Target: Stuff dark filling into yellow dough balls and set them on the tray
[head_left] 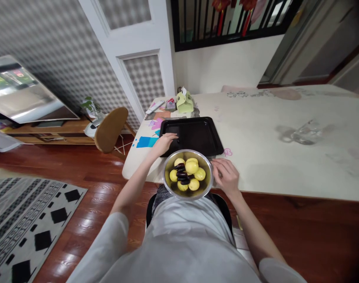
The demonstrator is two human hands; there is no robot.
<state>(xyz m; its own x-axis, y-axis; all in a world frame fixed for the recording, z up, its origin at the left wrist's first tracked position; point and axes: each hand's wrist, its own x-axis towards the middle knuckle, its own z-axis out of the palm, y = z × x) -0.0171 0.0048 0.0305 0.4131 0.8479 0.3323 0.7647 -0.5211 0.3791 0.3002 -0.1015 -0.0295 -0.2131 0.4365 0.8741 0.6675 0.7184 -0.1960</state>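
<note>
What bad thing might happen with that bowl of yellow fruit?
The metal bowl seems to stick out past the table edge, so it may tip off. The yellow fruits might roll out. Only the right hand is beside it; the left hand rests on the black tray.

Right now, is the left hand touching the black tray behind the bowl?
Touching. The head view shows the left hand lying flat on the near-left corner of the black tray, fingers over its rim, no gap visible.
</note>
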